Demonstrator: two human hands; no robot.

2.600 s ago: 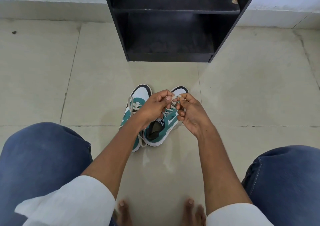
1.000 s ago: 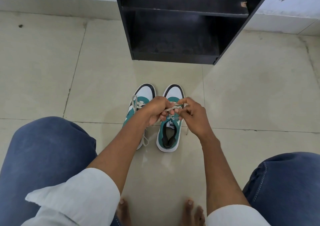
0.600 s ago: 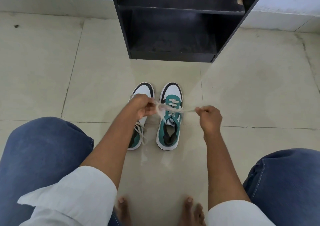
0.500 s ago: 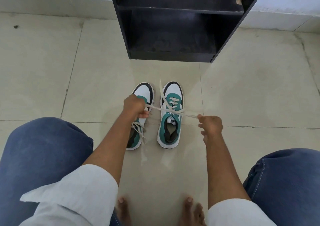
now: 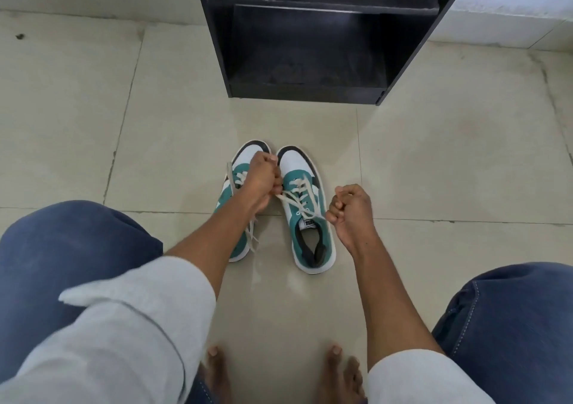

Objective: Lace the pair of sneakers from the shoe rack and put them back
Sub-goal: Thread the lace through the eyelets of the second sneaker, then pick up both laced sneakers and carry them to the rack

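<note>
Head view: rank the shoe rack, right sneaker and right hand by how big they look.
1. Shoe rack, though cut off at the top edge.
2. Right sneaker.
3. Right hand, nearer the camera yet smaller.

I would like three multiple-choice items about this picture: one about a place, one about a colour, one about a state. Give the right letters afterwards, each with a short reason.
1. Where do the two sneakers stand?
A. On the floor in front of the shoe rack
B. On the rack's lower shelf
C. On the person's lap

2. Which colour is the side of the sneakers?
A. Red
B. Teal green
C. Yellow

3. What are the hands doing?
A. Resting open on the knees
B. Each closed on a lace end of the right sneaker
C. Lifting a sneaker up

Answers:
1 A: the left sneaker and right sneaker stand on the floor tiles, short of the shoe rack.
2 B: teal panels, white toes.
3 B: the left hand and right hand pull the lace sideways.
</note>
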